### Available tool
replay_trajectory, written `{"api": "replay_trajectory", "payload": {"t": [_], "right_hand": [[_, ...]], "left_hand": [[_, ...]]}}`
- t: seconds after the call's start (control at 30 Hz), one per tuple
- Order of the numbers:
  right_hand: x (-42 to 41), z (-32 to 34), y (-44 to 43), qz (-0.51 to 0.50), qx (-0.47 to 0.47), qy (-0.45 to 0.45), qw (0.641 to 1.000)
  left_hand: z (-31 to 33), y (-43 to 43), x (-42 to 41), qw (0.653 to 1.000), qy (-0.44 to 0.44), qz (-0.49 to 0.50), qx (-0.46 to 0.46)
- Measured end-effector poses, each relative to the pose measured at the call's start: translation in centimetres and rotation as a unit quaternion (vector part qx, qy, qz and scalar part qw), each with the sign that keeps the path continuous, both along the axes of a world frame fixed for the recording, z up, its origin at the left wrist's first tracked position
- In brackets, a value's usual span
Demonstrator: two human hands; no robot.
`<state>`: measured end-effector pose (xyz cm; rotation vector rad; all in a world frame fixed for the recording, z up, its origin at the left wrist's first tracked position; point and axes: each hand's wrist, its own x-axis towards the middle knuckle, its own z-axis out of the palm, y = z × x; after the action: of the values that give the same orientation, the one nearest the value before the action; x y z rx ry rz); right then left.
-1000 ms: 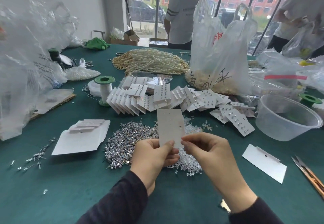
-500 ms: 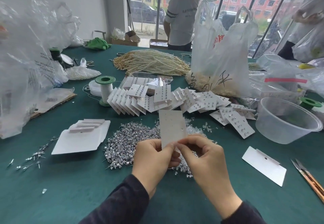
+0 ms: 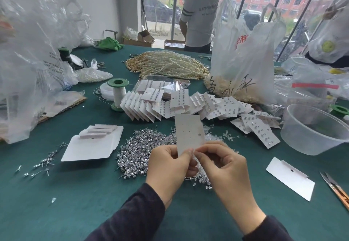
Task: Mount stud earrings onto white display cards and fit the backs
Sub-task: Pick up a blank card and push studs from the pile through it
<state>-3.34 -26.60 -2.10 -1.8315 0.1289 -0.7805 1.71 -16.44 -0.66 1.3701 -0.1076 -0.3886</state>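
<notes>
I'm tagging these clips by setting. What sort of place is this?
Probably a small jewellery assembly or packing workshop. A heap of loose stud earrings lies on the green table, filled display cards are fanned out behind it, and bundles of pearl strands lie further back.

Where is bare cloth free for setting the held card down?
Free: near-left cloth below the blank card stack and stud pile; the strip between the right hand and the lone blank card. Crowded: the middle, from stud pile to filled cards.
</notes>
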Motion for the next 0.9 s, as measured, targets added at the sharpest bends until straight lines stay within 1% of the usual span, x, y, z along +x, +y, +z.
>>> {"api": "replay_trajectory", "payload": {"t": [0.1,0.17,0.27,0.37,0.5,0.6,0.77,0.9], "right_hand": [[0.0,-0.1,0.1,-0.008,-0.004,0.003,1.0],[0.0,-0.1,0.1,-0.02,-0.026,0.005,0.999],[-0.1,-0.3,0.3,-0.051,-0.102,-0.01,0.993],[0.0,-0.4,0.5,-0.087,-0.188,-0.018,0.978],[0.1,-0.5,0.8,-0.113,-0.248,-0.026,0.962],[0.0,-0.6,0.8,-0.12,-0.254,-0.021,0.96],[0.0,-0.7,0.7,-0.109,-0.221,-0.014,0.969],[0.1,-0.6,0.6,-0.105,-0.217,-0.012,0.97]], "left_hand": [[-0.1,0.0,0.1,1.0,-0.001,-0.004,0.006],[-0.2,0.0,0.1,1.0,-0.009,-0.005,0.015],[-0.4,0.1,0.2,0.999,-0.038,-0.007,0.038],[-0.7,0.1,0.4,0.996,-0.067,0.002,0.066],[-1.1,-0.1,0.3,0.989,-0.108,0.018,0.098],[-1.2,-0.1,0.2,0.985,-0.131,0.02,0.108],[-1.2,-0.1,0.1,0.992,-0.107,-0.002,0.068],[-1.1,-0.1,0.3,0.992,-0.108,-0.009,0.072]]}}
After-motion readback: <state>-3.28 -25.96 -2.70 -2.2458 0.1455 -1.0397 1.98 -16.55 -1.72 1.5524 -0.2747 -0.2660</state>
